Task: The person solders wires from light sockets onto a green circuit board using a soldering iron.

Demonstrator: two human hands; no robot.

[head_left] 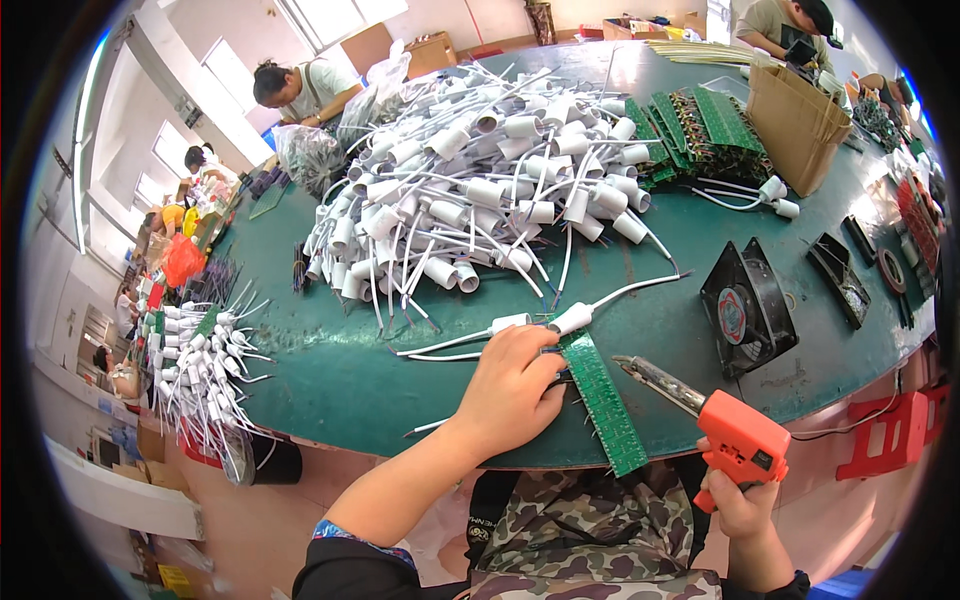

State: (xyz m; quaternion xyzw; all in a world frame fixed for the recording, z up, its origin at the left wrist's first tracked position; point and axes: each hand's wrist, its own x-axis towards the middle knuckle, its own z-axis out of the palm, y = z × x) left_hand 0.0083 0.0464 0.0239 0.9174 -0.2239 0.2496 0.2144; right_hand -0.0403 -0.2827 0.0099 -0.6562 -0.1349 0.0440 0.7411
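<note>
My right hand (742,500) is wrapped round the handle of a red soldering gun (742,437). Its metal tip points left, a short way off the long green circuit board (606,405), which lies lengthwise at the table's near edge. My left hand (512,388) is closed at the board's upper left edge, thumb and fingers bent round small dark parts or wire ends that I cannot make out. A white lamp holder with a white cable (572,318) rests at the board's far end. Another white lamp holder (510,323) lies just beyond my left fingers.
A large heap of white lamp holders (485,190) covers the green table (330,385). Stacked circuit boards (700,130), a cardboard box (797,125) and a black fan (750,310) stand right. More lamp holders (205,365) hang over the left edge. Other people sit around the table.
</note>
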